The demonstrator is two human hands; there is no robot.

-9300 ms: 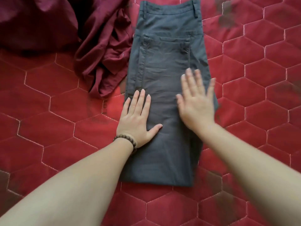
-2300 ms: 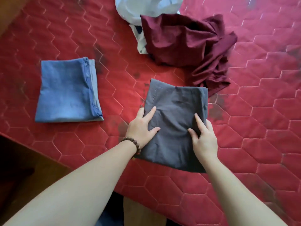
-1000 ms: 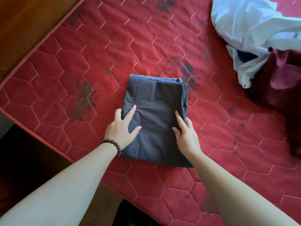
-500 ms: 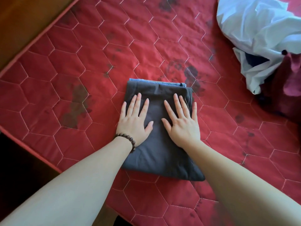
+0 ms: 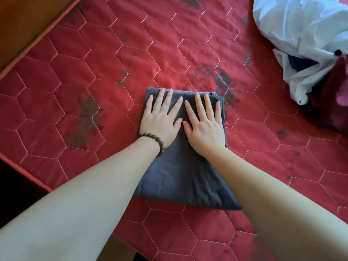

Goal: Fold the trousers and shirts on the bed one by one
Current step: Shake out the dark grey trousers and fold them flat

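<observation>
Grey trousers (image 5: 180, 178) lie folded into a compact rectangle on the red quilted bed (image 5: 75, 72), near its front edge. Both hands rest flat on the upper half of the fold, palms down.

Left hand (image 5: 160, 119): fingers (image 5: 167, 98) straight and spread, pressing the cloth, holding nothing. Tips reach the far edge of the trousers. A bead bracelet (image 5: 152, 140) sits on this wrist.

Right hand (image 5: 205, 125): fingers (image 5: 207, 102) likewise straight and spread, pressing, tips just short of the far edge. The two thumbs lie close together at the middle of the fold, almost touching.

A thin blue edge (image 5: 213, 93) shows just past the right fingertips; cannot tell what it belongs to.

Well to the right of the right fingers: a crumpled white shirt (image 5: 301, 34), with a maroon garment (image 5: 335, 102) touching it at the frame edge. Dark blotches mark the bedcover beyond the fingertips.
</observation>
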